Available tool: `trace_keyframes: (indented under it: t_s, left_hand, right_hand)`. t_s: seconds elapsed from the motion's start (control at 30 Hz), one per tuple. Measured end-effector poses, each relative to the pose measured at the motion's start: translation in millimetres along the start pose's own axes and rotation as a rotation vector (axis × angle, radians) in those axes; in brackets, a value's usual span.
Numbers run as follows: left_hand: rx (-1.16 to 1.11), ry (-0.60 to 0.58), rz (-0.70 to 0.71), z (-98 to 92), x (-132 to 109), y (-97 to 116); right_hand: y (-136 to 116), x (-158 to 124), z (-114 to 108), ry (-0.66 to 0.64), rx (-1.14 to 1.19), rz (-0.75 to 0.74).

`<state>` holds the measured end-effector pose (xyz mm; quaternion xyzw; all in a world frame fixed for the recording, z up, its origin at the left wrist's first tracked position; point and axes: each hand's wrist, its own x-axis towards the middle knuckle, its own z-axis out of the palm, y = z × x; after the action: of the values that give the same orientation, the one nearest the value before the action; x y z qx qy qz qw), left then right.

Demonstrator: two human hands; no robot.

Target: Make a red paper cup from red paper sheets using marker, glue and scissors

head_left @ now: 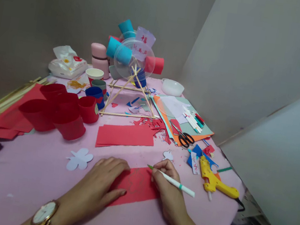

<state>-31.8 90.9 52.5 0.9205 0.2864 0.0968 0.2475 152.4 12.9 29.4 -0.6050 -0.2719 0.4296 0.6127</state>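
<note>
Your left hand lies palm down on the left part of a red sheet, its fingers close together and its thumb set apart, leaving a gap between them; it presses on the sheet and grasps nothing. Your right hand is closed around a white pen, pinched near its green tip between thumb and fingers; the tip sits by the sheet's upper edge, and whether it touches the paper you cannot tell from here; the back end of the pen points out to the right. The sheet lies flat on the pink-covered desk, between your two hands and partly under both; a faint outline shows in its middle.

Left of your left hand is a white flower cutout; a smaller white cutout lies just beyond your right hand. Beyond the sheet is a short stack of red strips, with red scraps behind its right end; black-handled scissors rest to the right of them, and a yellow glue gun lies nearer you at the right edge. Several red cups stand at the left; behind the strips stands a stick frame bearing a clear wheel with coloured cups around it.
</note>
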Motion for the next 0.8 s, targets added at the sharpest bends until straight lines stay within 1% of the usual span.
trace_keyframes:
  t_s: [0.13, 0.27, 0.37, 0.53, 0.6, 0.7, 0.8]
  left_hand:
    - [0.040, 0.054, -0.015, 1.3, -3.7, -5.0]
    - [0.066, 0.099, 0.005, 4.2, -6.4, -12.8]
    - [0.075, 0.098, 0.029, 6.5, -7.4, -14.7]
    - [0.103, 0.089, 0.038, 11.6, -9.2, -13.4]
    - [0.116, 0.093, 0.041, 13.1, -9.2, -13.4]
    - [0.116, 0.099, 0.046, 13.4, -8.5, -13.4]
    - [0.102, 0.095, 0.038, 12.2, -7.7, -12.1]
  right_hand:
    - [0.2, -2.5, -0.9, -0.091, -0.073, -0.003]
    - [5.3, -1.1, -2.6, -0.116, -0.139, -0.027]
    - [7.6, -0.6, -3.0, -0.147, -0.153, -0.042]
    - [3.6, -5.7, -2.1, -0.245, -0.187, -0.067]
    - [3.0, -7.9, -1.4, -0.264, -0.210, -0.075]
    - [6.1, -9.5, 0.8, -0.284, -0.272, -0.124]
    - [11.4, -9.3, 4.2, -0.344, -0.322, -0.179]
